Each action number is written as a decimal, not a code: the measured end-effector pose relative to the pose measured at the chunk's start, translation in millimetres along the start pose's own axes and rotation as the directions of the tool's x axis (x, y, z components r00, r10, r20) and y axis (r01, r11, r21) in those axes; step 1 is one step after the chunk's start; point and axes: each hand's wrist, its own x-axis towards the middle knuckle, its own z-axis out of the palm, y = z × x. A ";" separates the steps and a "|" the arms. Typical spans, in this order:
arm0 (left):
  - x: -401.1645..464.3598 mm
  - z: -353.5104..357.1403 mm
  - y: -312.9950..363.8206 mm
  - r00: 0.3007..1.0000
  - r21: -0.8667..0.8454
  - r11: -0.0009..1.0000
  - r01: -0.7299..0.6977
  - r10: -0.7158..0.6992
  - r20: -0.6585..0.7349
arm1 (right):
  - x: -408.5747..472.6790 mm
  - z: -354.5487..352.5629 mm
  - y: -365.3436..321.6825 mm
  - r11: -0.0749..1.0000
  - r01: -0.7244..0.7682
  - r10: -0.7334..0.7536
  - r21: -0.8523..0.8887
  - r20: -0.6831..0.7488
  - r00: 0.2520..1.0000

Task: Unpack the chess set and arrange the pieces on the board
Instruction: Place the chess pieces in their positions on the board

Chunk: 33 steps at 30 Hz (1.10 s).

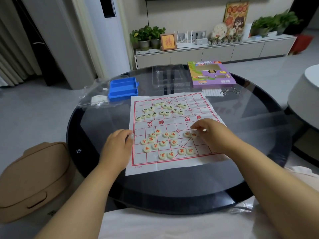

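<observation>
Head camera looks down on the paper board (172, 128), which lies flat on the round glass table (96, 118). All the pieces are already out on the board but not in order: the red pieces (164, 144) lie in a loose group on the near half, and the black pieces (162, 109) lie in a loose group on the far half.

The right hand (208, 133) is over the right part of the near half, and its fingers (195, 129) are curled down onto one red piece; they seem to pinch it. The left hand (119, 144) rests at the left edge of the board with the fingers curled, and I cannot tell if it holds something.

I judge that unpacking is finished and the arranging is just beginning. The next move needs each piece to go on its own line crossing.

Behind the board stand an empty blue tray (123, 88), a clear plastic insert (170, 76) and the purple box (211, 74).
</observation>
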 end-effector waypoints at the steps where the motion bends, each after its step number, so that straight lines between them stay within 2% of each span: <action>1: -2.1 -0.3 -0.2 1.000 0.004 1.000 -0.004 0.004 0.004 | -2.3 0.6 0.9 1.000 -0.007 0.007 0.007 -0.006 1.000; 7: -14.9 -1.6 -3.1 0.997 0.009 0.998 -0.068 0.067 0.035 | -18.0 0.0 4.0 0.999 -0.013 0.015 0.039 -0.044 0.999; 15: -14.3 -0.5 0.5 0.999 0.073 0.996 -0.048 0.047 0.014 | -25.7 -3.5 9.0 0.999 -0.006 0.011 0.047 -0.118 0.993; 20: -14.6 -1.9 2.7 0.999 0.080 0.996 -0.039 0.038 0.013 | -26.3 0.0 3.6 0.999 0.015 -0.012 0.036 -0.081 0.997; 26: -14.5 -2.5 3.2 1.000 0.082 0.996 -0.027 0.027 0.009 | -36.7 3.0 -10.1 0.991 0.057 -0.057 0.123 0.000 0.998; 33: -14.0 -2.6 3.4 0.999 0.119 0.993 -0.007 0.002 0.035 | -31.9 12.8 -11.9 0.991 0.124 -0.124 -0.047 0.008 0.992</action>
